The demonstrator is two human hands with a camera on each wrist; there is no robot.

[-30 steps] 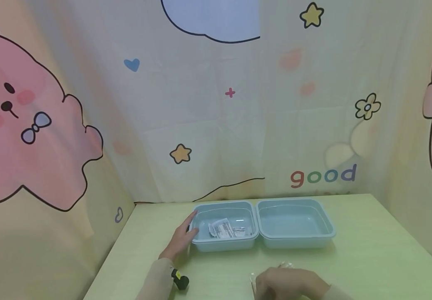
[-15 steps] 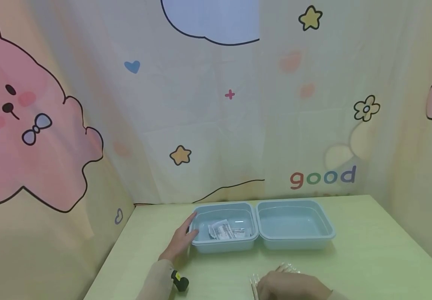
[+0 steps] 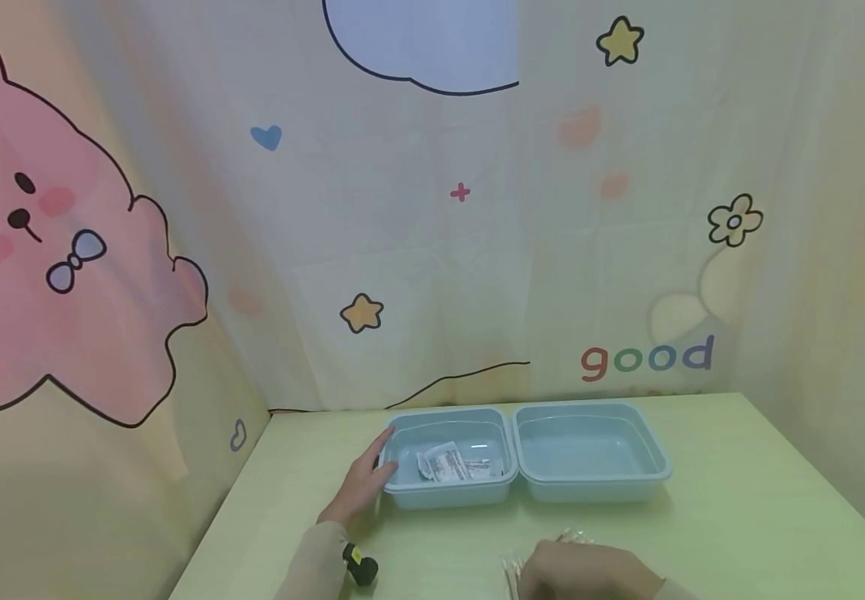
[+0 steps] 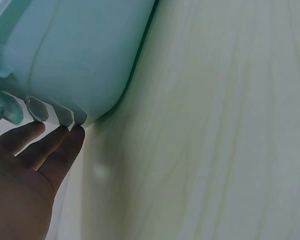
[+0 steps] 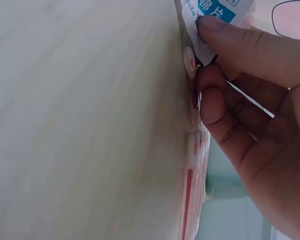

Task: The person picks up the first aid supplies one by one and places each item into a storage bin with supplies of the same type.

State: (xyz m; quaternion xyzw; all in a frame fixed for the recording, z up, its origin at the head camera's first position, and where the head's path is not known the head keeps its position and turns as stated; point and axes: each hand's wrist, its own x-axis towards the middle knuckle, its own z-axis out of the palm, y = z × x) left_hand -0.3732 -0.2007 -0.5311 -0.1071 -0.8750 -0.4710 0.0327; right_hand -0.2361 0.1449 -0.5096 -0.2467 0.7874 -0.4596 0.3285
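My left hand rests against the left end of a light-blue plastic bin. In the left wrist view, the fairly straight fingers touch the bin's outer wall. Inside that bin lie printed white sachets. My right hand is low at the front of the table. In the right wrist view, its thumb and curled fingers pinch a white-and-blue cotton pad sachet. Just beneath are clear packs lying on the table; thin pale sticks show in a clear pack beside the hand.
A second light-blue bin, with nothing visible in it, stands directly right of the first. Behind both hangs a printed curtain, which also encloses the sides. The pale green table extends to the right and left.
The right hand has shifted slightly right over the clear packs. The left hand stays against the bin. The head view has tilted up a little, so the scene sits slightly lower.
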